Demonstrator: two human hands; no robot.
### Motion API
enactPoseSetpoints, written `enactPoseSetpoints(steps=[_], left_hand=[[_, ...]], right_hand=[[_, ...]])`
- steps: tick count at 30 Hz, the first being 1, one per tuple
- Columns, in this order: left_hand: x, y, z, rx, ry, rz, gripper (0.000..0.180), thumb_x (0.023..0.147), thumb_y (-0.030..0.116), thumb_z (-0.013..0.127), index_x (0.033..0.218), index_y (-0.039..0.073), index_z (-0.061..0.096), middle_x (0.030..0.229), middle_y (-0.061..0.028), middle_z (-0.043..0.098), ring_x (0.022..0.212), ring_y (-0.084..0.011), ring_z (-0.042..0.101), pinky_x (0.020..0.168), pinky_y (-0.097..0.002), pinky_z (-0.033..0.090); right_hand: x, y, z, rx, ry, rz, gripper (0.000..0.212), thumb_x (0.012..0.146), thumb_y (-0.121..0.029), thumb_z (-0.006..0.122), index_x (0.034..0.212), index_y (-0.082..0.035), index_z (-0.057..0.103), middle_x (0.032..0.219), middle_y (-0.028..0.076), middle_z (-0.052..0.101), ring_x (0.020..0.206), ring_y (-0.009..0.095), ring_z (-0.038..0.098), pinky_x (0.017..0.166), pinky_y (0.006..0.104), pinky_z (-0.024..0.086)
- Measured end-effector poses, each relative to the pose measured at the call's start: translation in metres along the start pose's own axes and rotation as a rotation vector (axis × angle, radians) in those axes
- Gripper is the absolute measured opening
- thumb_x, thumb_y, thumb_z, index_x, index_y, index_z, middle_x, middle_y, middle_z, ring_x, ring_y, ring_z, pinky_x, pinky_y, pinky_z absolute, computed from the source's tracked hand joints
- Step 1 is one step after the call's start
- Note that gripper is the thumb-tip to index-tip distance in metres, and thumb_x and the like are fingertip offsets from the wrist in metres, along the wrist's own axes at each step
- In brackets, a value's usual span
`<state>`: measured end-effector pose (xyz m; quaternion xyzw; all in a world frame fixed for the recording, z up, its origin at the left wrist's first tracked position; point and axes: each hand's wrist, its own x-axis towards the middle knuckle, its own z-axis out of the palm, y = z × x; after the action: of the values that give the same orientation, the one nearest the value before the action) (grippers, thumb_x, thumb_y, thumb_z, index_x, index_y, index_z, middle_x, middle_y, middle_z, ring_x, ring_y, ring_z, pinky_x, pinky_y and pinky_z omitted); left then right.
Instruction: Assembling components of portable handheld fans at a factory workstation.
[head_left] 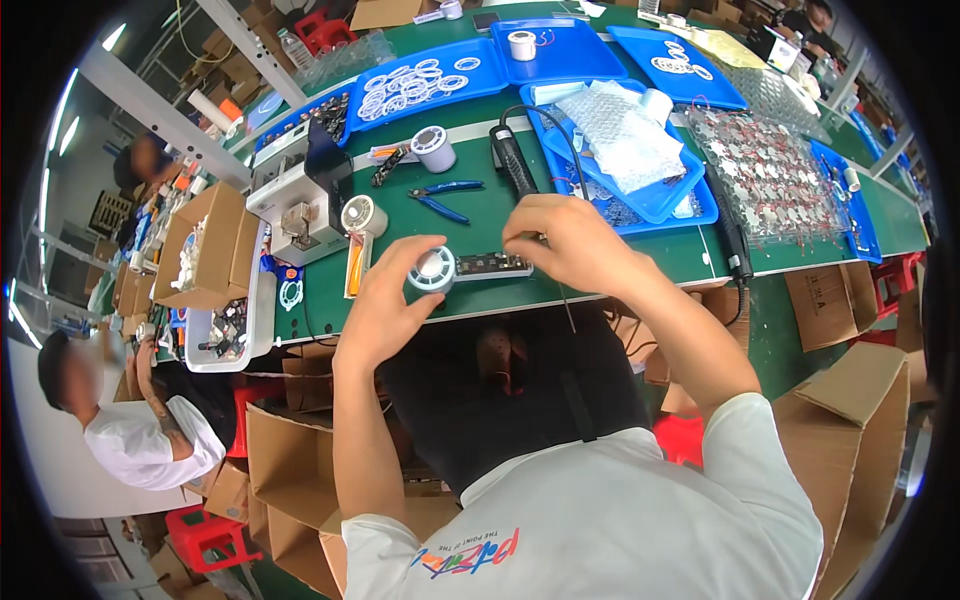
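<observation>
My left hand (383, 305) curls its thumb and fingers around a white round housing (434, 268) with a slotted ring on its face, near the table's front edge. Just right of it lies a narrow dark strip holder (488, 264) holding small parts. Over the holder's right end, my right hand (560, 240) is closed, its fingertips pinched; what is in them is hidden. A thin metal rod (568, 310) shows below that hand. Blue-handled cutters (442, 197) lie behind, beside a white cylindrical housing (433, 150). Another white housing (364, 216) stands nearer my left hand.
Blue trays hold white rings (415, 88) and bubble wrap (630, 135). A black-handled tool (512, 160) with a cable lies behind my right hand; another (728, 225) hangs over the front edge. A grey machine (300, 195) stands left. A person (150, 430) sits at left.
</observation>
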<state>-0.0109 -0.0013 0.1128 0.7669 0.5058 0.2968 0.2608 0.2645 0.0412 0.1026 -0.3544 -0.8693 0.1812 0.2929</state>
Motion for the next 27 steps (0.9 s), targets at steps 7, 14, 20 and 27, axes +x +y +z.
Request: enactPoseSetpoints(steps=[7,14,20,27], left_hand=[[0.0,-0.026,-0.01,-0.038,-0.011,-0.009,0.062,0.079,-0.004,0.073,0.138,0.009,0.061,0.135,-0.0103,0.064,0.121,-0.0302,0.062,0.107,-0.0387,0.047],[-0.045,-0.043,-0.06,-0.039,-0.036,0.257,0.056,0.081,0.0,0.07,0.135,0.007,0.062,0.133,-0.0124,0.064,0.118,-0.0323,0.062,0.104,-0.039,0.049],[-0.069,-0.028,-0.071,0.038,0.017,0.13,0.058,0.08,-0.004,0.069,0.136,0.008,0.061,0.135,-0.0121,0.061,0.119,-0.0358,0.062,0.103,-0.0415,0.051],[-0.061,-0.043,-0.044,0.166,0.259,0.176,0.06,0.08,-0.008,0.064,0.138,0.008,0.062,0.138,-0.0144,0.059,0.123,-0.0375,0.061,0.103,-0.0417,0.052]], right_hand=[[0.023,-0.002,0.031,-0.15,-0.056,-0.077,0.028,0.081,-0.009,0.08,0.107,-0.004,0.073,0.104,0.01,0.065,0.089,0.034,0.066,0.081,0.0426,0.054],[0.03,-0.099,0.03,0.139,-0.101,0.143,0.012,0.084,0.0,0.072,0.095,0.001,0.07,0.086,0.009,0.062,0.072,0.026,0.059,0.071,0.0358,0.05],[0.038,-0.123,0.025,0.566,-0.237,0.45,0.007,0.09,0.002,0.063,0.094,-0.001,0.067,0.081,0.001,0.062,0.07,0.01,0.051,0.064,0.0243,0.042],[0.041,-0.103,0.029,0.684,-0.192,0.532,0.006,0.093,-0.004,0.064,0.097,-0.007,0.068,0.081,-0.003,0.061,0.068,0.006,0.049,0.059,0.0192,0.037]])
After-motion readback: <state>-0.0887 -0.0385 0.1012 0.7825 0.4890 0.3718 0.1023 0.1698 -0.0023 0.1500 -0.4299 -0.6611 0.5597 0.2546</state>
